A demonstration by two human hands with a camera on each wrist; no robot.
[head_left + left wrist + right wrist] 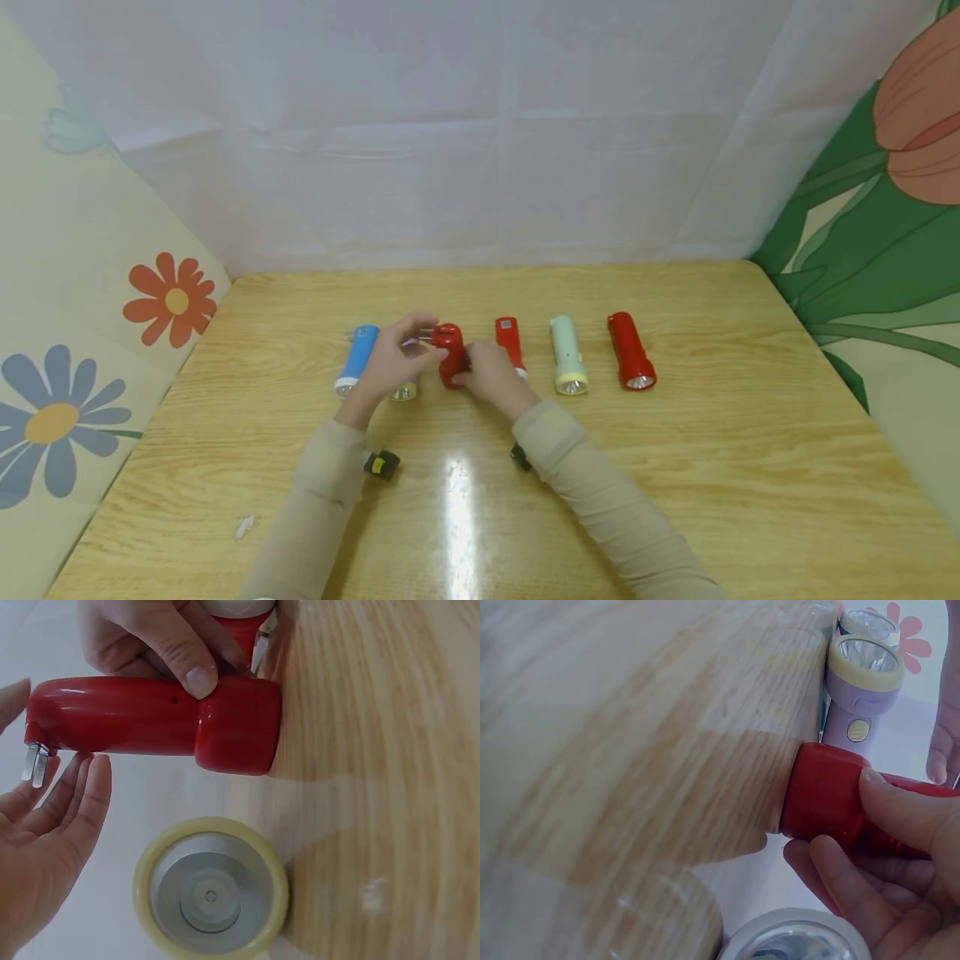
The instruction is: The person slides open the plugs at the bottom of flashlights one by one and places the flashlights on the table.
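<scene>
A red flashlight [450,340] stands on its lamp end on the table, its two metal prongs [35,765] folded out at the top, toward the left hand. With thumb and fingers, the right hand [491,372] pinches it low, near the wide head, as the right wrist view also shows. The left hand [392,360] is around the upper end, its fingers extended below the prongs and its thumb partly out of frame in the left wrist view. Whether those fingertips touch the body is hard to tell. Partly behind the left hand lies a purple flashlight with a yellow rim [864,666].
A blue flashlight [360,354] lies at the left. To the right lie a red and white flashlight [507,336], a mint green one [566,350] and another red one [632,350]. A small white scrap [244,526] lies near the front left. A white cloth hangs behind the table.
</scene>
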